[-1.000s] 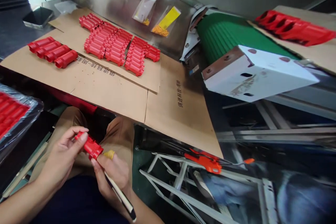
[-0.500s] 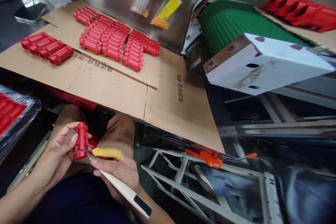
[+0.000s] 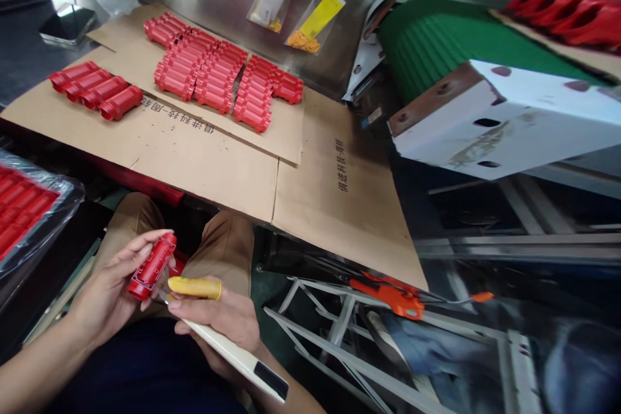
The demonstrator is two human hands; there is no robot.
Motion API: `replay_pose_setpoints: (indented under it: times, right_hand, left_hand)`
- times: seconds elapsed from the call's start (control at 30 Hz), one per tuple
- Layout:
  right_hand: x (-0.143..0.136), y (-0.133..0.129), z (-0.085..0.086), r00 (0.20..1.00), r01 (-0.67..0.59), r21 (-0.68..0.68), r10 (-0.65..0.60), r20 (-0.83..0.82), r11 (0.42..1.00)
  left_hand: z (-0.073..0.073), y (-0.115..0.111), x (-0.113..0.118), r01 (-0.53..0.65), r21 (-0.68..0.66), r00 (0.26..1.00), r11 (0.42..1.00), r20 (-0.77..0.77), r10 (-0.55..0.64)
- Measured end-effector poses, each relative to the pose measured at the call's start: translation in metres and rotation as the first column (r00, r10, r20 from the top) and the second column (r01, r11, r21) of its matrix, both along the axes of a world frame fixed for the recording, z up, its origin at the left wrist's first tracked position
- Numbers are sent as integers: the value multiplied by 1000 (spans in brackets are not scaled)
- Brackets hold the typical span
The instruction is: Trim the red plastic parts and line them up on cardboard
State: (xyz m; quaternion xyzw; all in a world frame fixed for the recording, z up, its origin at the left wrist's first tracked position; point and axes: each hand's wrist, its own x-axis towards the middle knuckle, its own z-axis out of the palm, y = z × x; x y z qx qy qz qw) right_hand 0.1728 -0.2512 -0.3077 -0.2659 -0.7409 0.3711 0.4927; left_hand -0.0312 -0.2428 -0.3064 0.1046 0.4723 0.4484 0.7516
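Now 1 red plastic part [image 3: 151, 266] is pinched lengthwise in the left hand [image 3: 109, 297], tilted up-right above the lap; the knife [image 3: 228, 352], gripped by the right hand [image 3: 220, 317], touches its lower end.

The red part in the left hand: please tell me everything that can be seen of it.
The red part is a short ribbed cylinder with a flat rectangular face along one side; it looks like moulded plastic. It lies tilted, upper end up and to the right, above the person's lap. The left hand grips it with thumb and fingers. The right hand, one finger in a yellow cot, holds a white-handled tool whose tip is at the part's lower end.
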Motion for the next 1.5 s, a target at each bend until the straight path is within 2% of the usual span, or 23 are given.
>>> replay_pose_setpoints:
  times: [0.17,0.37,0.57,0.77,0.97,1.07,1.17,1.2,1.27,1.33,1.37,1.43,1.5]
  right_hand:
    - [-4,1,2,998,-57,48,55,31,997]
    - [-8,1,-7,993,-103,90,98,61,991]
    - [-11,6,-15,997,-82,167,81,11,983]
    - [-8,1,-8,995,-91,84,87,57,992]
    - [-7,4,-4,997,-80,43,79,13,996]
    - [-10,10,2,984,-126,103,111,137,987]
    - [-12,10,12,951,-132,248,52,305,960]
    - [-11,9,16,944,-121,258,30,329,958]
    - [-8,4,21,948,-160,233,83,306,959]
    - [-3,-1,22,954,-242,148,208,214,959]
    - [-1,-3,21,961,-250,110,232,152,962]
    - [2,-5,14,990,-137,48,135,47,989]
    - [2,-7,5,997,79,-34,-78,19,996]
  left_hand:
    - [-2,2,2,109,-71,989,991,109,-101]
    - [-7,1,2,125,-95,988,988,101,-115]
    - [-7,0,0,115,-121,991,986,86,-105]
    - [-5,1,1,109,-107,994,988,29,-107]
    - [-5,-1,0,123,-94,992,988,9,-123]
    - [-7,-1,0,119,-102,993,988,8,-119]
    - [-8,-1,1,118,-115,993,986,22,-116]
    - [-7,-1,2,115,-113,993,987,32,-113]
    - [-6,0,3,97,-83,995,992,41,-94]
    - [-4,0,3,50,-10,999,999,10,-50]
    - [-3,1,3,16,44,1000,999,-25,-15]
    - [-2,0,2,-63,190,990,980,-114,86]
    - [-2,-1,1,-110,335,964,936,-194,182]
